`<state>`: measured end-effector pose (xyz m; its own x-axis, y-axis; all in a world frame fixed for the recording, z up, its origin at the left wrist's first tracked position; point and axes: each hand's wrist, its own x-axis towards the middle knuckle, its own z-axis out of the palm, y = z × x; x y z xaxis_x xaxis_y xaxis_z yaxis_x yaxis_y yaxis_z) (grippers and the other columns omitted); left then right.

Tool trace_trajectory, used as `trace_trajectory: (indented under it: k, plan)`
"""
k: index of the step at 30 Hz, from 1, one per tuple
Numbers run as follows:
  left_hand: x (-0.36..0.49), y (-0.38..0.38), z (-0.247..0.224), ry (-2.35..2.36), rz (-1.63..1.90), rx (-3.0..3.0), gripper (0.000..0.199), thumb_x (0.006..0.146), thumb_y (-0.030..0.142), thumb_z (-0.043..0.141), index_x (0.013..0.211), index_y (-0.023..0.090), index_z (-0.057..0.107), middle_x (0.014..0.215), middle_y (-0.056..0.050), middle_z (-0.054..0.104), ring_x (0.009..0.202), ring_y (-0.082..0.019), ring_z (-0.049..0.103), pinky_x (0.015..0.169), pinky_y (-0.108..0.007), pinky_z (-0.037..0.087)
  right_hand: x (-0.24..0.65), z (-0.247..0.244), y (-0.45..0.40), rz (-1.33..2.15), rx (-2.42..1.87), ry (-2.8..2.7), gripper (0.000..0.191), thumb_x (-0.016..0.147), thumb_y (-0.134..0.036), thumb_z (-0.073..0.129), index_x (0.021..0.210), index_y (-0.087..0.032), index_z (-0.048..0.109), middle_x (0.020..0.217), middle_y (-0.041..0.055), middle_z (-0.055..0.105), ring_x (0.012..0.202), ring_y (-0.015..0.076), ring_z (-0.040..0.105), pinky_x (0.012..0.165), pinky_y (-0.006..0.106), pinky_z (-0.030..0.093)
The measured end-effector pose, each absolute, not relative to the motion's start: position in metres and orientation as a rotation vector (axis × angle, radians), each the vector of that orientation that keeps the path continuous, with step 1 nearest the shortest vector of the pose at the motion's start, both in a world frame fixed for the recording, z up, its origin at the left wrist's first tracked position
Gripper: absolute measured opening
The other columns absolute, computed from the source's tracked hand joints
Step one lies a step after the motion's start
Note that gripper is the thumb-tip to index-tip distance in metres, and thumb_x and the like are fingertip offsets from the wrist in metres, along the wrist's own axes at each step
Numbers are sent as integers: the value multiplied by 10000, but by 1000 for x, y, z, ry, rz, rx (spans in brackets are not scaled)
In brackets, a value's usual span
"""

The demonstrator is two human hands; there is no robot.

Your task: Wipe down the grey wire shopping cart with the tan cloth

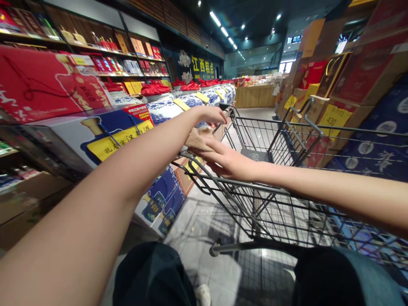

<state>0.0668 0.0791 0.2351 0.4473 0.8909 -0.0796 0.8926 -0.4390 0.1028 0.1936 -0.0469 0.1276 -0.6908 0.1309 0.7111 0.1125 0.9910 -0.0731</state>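
A light brown cloth (198,143) is bunched on the near left corner of a black wire shopping cart (255,187). My right hand (228,160) reaches in from the right and closes on the cloth, its fingers lying along it against the cart's rim. Just beyond, my left hand (213,114) extends over the cart's left side with the wrist bent and the fingers drooping loosely apart; nothing shows in it. Part of the cloth and the rim beneath are hidden by my hands and left forearm.
Blue-and-white jars (162,111) with red cloth tops line the left, beside gift boxes (105,127) and stocked shelves (127,51). Stacked cartons (366,76) and blue boxes (376,131) rise on the right. Grey tiled floor (204,221) runs beneath the cart. My knees are close to it.
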Motion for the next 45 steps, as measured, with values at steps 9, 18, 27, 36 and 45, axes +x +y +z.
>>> trace_trajectory:
  k: [9, 18, 27, 36, 45]
  plan:
    - [61, 74, 238, 1414, -139, 2417, 696, 797, 446, 588, 1459, 243, 659, 1399, -66, 696, 1263, -303, 621, 960, -330, 532, 220, 108, -23, -108, -292, -2210, 343, 1018, -162, 508, 1328, -218, 642, 1259, 126, 651, 1191, 217, 645, 993, 421, 580]
    - [55, 79, 239, 1474, -44, 2433, 734, 794, 387, 564, 1520, 282, 599, 1405, -62, 689, 1271, -283, 631, 979, -332, 519, 223, 97, -27, -88, -251, -2279, 501, 1013, -102, 470, 1470, -257, 608, 1399, 134, 637, 1330, 202, 610, 1071, 417, 561]
    - [32, 101, 243, 1522, 202, 2619, 691, 759, 376, 571, 1423, 224, 691, 1218, -86, 761, 1171, -295, 649, 1010, -366, 495, 231, 100, -22, -117, -167, -2289, 332, 997, -109, 538, 1270, -224, 688, 1226, 114, 701, 1152, 185, 673, 949, 375, 593]
    - [30, 104, 244, 1503, 225, 2623, 578, 745, 342, 599, 1283, 217, 768, 1053, -84, 786, 1039, -255, 680, 964, -347, 494, 240, 93, -3, -89, -352, -2300, 367, 972, -116, 552, 1277, -212, 732, 1216, 118, 684, 1111, 212, 676, 932, 380, 592]
    - [38, 90, 244, 1511, 170, 2582, 528, 772, 281, 616, 1265, 183, 776, 1009, -64, 799, 1004, -230, 685, 964, -342, 489, 233, 99, -24, 124, -460, -2221, 281, 928, -147, 604, 1152, -188, 768, 1003, 62, 615, 921, 174, 617, 807, 320, 528]
